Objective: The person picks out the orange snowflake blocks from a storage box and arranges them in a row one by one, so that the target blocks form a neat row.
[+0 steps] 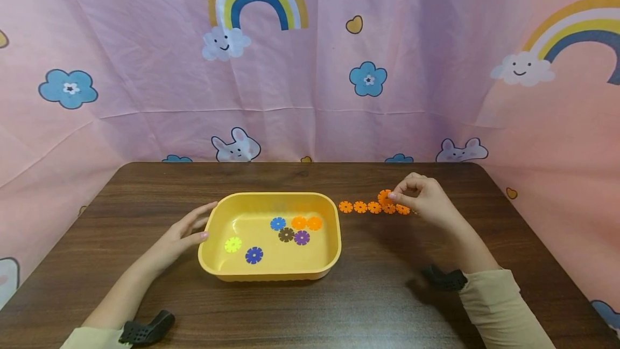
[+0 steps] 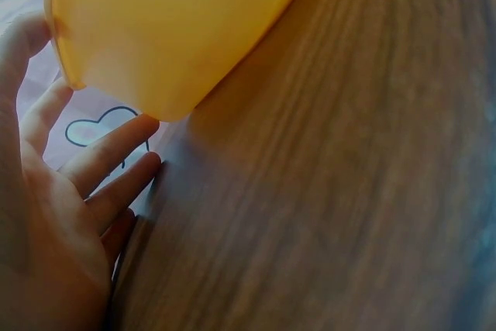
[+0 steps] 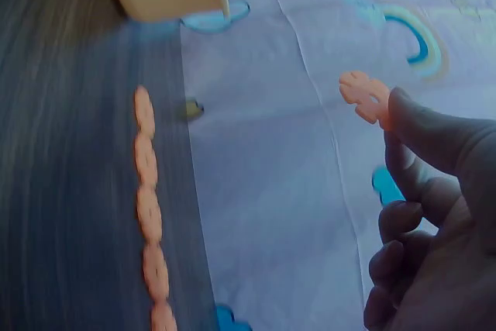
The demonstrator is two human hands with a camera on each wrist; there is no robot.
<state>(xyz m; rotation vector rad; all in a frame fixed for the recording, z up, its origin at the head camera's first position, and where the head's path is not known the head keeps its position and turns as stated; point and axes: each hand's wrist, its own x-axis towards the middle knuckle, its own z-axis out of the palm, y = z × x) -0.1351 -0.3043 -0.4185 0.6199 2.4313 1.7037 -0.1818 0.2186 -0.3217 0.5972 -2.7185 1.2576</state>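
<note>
My right hand (image 1: pixel 427 198) pinches an orange notched plastic disc (image 1: pixel 384 196), a snowflake building piece, between thumb and forefinger. In the right wrist view this piece (image 3: pixel 364 97) is lifted off the table. Below it runs a row of orange discs (image 1: pixel 360 207) flat on the wood, to the right of the yellow plastic basin (image 1: pixel 271 274). My left hand (image 1: pixel 179 236) touches the basin's left rim, its fingers extended. Inside the basin lie several discs: yellow (image 1: pixel 233 245), dark blue (image 1: pixel 254 255), blue (image 1: pixel 277 224), brown (image 1: pixel 286 235), purple (image 1: pixel 302 238) and two orange (image 1: pixel 314 223).
The dark wooden table (image 1: pixel 290 316) ends at a pink patterned cloth (image 1: pixel 310 79) behind and at the sides. Each wrist wears a black strap mount, one on the left (image 1: pixel 147 329) and one on the right (image 1: pixel 444 278).
</note>
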